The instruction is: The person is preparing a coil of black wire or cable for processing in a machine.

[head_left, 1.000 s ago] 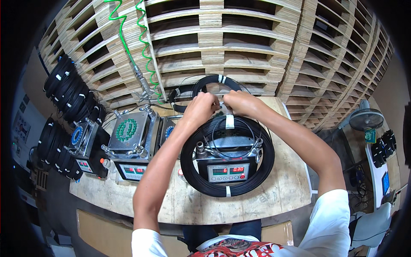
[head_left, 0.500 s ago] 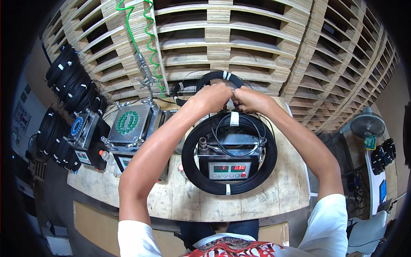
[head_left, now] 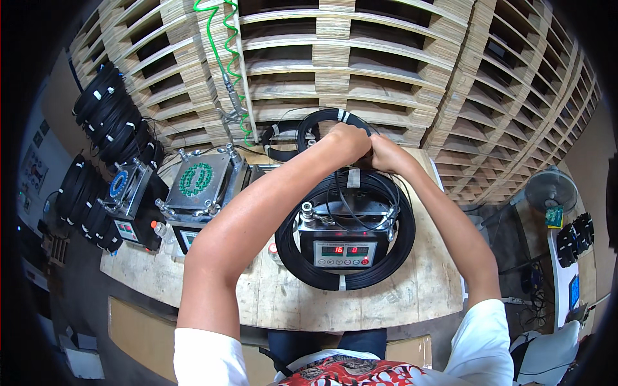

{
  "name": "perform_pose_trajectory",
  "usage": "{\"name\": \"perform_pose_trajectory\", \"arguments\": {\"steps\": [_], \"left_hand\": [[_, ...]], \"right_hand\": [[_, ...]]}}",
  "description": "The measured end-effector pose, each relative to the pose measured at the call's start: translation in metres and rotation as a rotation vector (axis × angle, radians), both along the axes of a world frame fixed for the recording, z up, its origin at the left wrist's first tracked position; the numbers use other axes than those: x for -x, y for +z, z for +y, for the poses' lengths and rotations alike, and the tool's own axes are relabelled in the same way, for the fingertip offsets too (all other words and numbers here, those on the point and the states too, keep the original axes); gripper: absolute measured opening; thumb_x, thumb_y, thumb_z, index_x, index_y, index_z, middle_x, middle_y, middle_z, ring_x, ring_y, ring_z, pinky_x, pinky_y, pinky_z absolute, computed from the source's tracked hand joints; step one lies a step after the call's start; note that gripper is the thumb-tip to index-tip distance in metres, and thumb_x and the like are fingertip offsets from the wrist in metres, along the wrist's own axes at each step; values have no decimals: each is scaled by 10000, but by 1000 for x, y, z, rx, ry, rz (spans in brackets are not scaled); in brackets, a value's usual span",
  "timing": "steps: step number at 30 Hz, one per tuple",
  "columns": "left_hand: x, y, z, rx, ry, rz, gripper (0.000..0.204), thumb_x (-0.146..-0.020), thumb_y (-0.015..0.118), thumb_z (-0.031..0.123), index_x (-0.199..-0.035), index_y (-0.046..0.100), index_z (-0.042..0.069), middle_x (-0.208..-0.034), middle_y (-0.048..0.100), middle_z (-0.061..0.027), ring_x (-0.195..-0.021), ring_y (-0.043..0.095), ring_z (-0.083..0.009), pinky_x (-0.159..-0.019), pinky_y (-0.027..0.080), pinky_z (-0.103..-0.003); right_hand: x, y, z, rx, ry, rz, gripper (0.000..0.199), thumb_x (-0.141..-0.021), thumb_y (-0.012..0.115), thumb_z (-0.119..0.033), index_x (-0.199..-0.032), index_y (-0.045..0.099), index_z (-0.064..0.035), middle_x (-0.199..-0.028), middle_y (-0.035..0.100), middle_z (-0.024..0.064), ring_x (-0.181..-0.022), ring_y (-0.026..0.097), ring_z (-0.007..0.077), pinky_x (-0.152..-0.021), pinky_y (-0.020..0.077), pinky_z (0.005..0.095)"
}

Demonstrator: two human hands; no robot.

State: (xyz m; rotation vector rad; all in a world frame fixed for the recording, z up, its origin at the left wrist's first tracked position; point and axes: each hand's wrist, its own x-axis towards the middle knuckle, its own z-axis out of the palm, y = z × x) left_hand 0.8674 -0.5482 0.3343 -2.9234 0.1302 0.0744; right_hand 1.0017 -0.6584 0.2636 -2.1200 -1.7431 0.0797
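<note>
My left hand (head_left: 351, 142) and my right hand (head_left: 387, 154) meet above the far side of a large black cable coil (head_left: 404, 257). Both are closed, fingertips together, and what lies between them is hidden. Loose black strands of the coil run up toward the hands. White tape bands bind the coil at its far and near sides. It rests around a boxy machine (head_left: 345, 244) with a metal top, clamps and a red-lit display. Behind the hands lies a smaller black cable coil (head_left: 309, 122).
The wooden table (head_left: 380, 309) also carries a machine with a round green-studded plate (head_left: 196, 179), a smaller machine with a blue ring (head_left: 119, 184) and an orange-capped bottle (head_left: 159, 229). Pallets (head_left: 386, 61) stack behind. A green coiled hose (head_left: 233, 38) and air gun (head_left: 233, 103) hang there.
Both hands have shifted a little right, still close together. The loose strands over the machine have changed position, and its red display reads differently. My view has also moved slightly.
</note>
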Motion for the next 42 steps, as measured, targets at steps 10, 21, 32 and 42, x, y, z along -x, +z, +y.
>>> {"name": "perform_pose_trajectory", "arguments": {"steps": [10,21,32,42], "left_hand": [[13,1,16,48,-41,7,204,-780,678,6,-969,747,47,-963,732,-179,-919,718,-360,-744,597,-440],[10,-10,13,67,-32,29,207,-796,669,4,-983,738,59,-972,729,-180,-918,718,-369,-722,597,-452],[5,5,1,52,47,106,245,-788,728,8,-1030,734,40,-981,732,-182,-929,730,-337,-743,610,-439],[12,3,8,-58,-47,116,176,-807,722,50,-980,753,39,-1049,738,-172,-952,729,-331,-783,594,-403]], "right_hand": [[12,4,1,-25,17,156,248,-748,710,44,-996,699,32,-936,706,246,-909,694,391,-772,535,407],[31,24,-5,33,-42,149,259,-717,664,48,-974,696,57,-953,685,276,-918,687,407,-760,533,427],[13,9,-3,-33,-52,185,254,-757,763,-66,-994,732,19,-945,720,247,-905,733,303,-773,554,378],[13,3,-3,17,-100,165,280,-756,802,-85,-998,727,36,-925,740,208,-844,737,273,-728,555,364]]}}
